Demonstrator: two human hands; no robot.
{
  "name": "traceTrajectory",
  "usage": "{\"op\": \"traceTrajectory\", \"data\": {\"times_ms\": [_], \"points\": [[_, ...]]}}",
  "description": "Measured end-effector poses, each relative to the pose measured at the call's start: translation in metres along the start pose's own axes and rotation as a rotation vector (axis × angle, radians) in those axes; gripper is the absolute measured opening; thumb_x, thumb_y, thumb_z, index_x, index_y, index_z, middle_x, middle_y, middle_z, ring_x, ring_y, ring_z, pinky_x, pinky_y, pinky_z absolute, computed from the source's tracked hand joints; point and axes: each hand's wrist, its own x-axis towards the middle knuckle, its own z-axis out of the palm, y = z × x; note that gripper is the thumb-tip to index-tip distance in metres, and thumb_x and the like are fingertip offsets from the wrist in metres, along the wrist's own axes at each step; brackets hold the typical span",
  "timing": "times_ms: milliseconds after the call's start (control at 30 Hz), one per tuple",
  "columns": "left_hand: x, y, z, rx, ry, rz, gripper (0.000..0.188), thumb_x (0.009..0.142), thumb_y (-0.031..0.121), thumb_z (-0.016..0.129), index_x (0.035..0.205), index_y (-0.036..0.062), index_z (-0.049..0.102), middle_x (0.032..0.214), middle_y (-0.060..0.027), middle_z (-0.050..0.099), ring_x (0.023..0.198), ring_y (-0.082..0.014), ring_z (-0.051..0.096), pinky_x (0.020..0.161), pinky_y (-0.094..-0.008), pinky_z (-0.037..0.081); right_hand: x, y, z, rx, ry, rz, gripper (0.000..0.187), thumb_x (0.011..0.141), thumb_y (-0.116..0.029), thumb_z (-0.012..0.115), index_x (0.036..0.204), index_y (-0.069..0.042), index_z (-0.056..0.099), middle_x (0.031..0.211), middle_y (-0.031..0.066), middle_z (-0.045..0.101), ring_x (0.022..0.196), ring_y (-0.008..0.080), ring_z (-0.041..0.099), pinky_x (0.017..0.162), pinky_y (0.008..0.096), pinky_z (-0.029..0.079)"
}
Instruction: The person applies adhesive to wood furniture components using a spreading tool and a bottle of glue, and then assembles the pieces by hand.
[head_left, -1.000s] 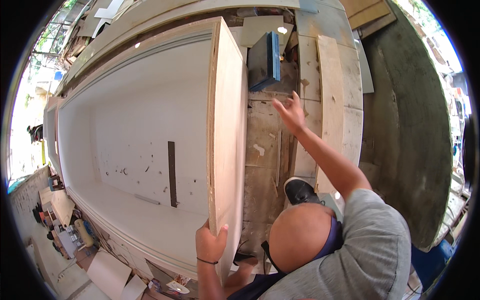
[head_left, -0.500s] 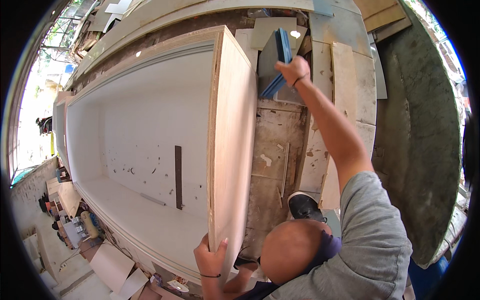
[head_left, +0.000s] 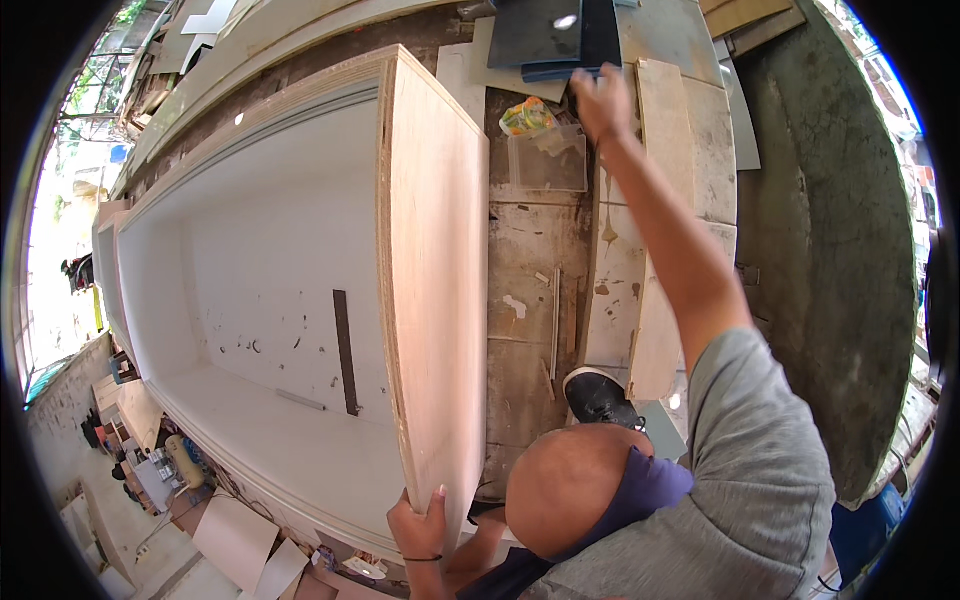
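Note:
A large wooden cabinet carcass (head_left: 440, 280) lies open side up, its interior white. At its near corner my left hand (head_left: 420, 527) is closed on the plywood edge, thumb on the outer face and fingers inside. My right arm reaches far forward. My right hand (head_left: 603, 103), slightly blurred, pinches the near edge of flat dark panels with blue edges (head_left: 535, 35), which lie on a pale board at the top. A dark strip (head_left: 345, 350) and a thin grey strip (head_left: 300, 400) lie inside the cabinet.
Beyond the cabinet's right side lie a clear plastic box (head_left: 547, 160) and a colourful plastic bag (head_left: 528, 117). A long plywood plank (head_left: 662, 220) runs along the right. My shoe (head_left: 600, 397) and bent knee (head_left: 570, 490) are close by. Sheets and tools clutter the lower left.
My right hand has moved forward with the blue-edged panels. They were tilted upright and now lie flat, uncovering the plastic box and bag. My left hand keeps its hold on the cabinet.

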Motion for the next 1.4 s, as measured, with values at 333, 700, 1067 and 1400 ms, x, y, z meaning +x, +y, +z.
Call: {"op": "traceTrajectory", "data": {"times_ms": [333,700,1067,1400], "points": [[-0.019,-0.006,0.013,-0.072,0.153,0.058,0.034,0.077,0.022,0.064,0.096,-0.0051,0.06,0.08,-0.0237,0.064,0.076,-0.0379,0.063,0.067,-0.0404,0.049,-0.314,0.0,-0.048,0.413,-1.258,1.145,0.085,0.08,-0.065,0.049,0.137,-0.004,0.033,0.138,0.018,0.035,0.127,0.0292,0.035,0.103,0.0454,0.03],[-0.031,-0.078,0.223,-1.205,-0.086,-0.318,0.046,0.093,0.033,0.043,0.126,0.0004,0.039,0.118,-0.0197,0.051,0.104,-0.0332,0.053,0.091,-0.041,0.043,-0.331,-0.003,-0.034,0.599,-1.308,1.341,0.106,0.069,-0.076,0.05,0.145,-0.014,0.012,0.15,0.0095,0.011,0.137,0.0268,0.012,0.107,0.0532,0.013],[0.129,-0.117,0.288,-2.577,0.631,-1.226,0.072,0.089,0.055,0.023,0.134,0.0001,0.032,0.136,-0.0191,0.04,0.123,-0.036,0.04,0.101,-0.054,0.031,-0.315,-0.007,-0.044,0.561,-1.178,1.379,0.097,0.075,-0.072,0.047,0.144,-0.012,0.017,0.149,0.0095,0.015,0.136,0.0261,0.018,0.106,0.0508,0.02],[0.145,-0.139,0.298,-2.739,0.681,-1.281,0.052,0.089,0.042,0.033,0.118,0.0052,0.056,0.12,-0.0115,0.057,0.115,-0.0328,0.049,0.093,-0.0536,0.037,-0.247,-0.187,-0.165,0.514,-0.966,-0.975,0.078,0.062,-0.053,0.075,0.127,-0.02,0.048,0.135,0.0273,0.029,0.128,0.046,0.026,0.1,0.0615,0.02]]}}
